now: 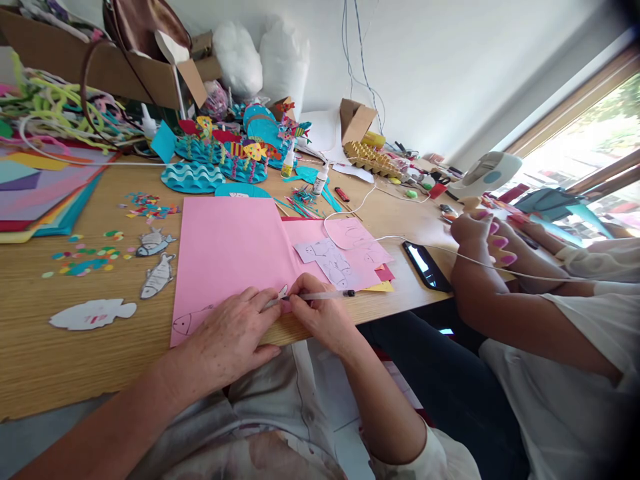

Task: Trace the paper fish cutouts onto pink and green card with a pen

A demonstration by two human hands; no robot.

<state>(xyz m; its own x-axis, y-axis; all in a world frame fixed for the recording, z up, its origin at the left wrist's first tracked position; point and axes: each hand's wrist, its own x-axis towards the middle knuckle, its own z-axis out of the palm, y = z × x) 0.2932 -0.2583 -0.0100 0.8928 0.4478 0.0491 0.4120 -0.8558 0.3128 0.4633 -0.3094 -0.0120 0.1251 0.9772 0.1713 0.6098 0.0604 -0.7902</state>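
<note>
My left hand (233, 333) lies across the lower part of a large pink sheet (230, 247), fingers stretched out, pressing it down. The tip of a small white cutout (283, 291) shows by its fingertips; the rest is hidden. My right hand (317, 313) is closed round a clear-barrelled pen (327, 295) at the sheet's lower right edge, the dark end pointing right. A fish outline (184, 323) is drawn in the sheet's lower left corner. Right of it, pink paper (373, 250) lies under paler pieces with fish drawings (327, 260).
Fish cutouts (93, 315) and confetti dots (93, 260) lie left. Behind stand blue wave decorations (193, 177) and glue bottles (321, 179). A white cable (345, 212) crosses the table near a phone (426, 265). At right, another person's hands (475, 233) hold a pink-and-cream piece.
</note>
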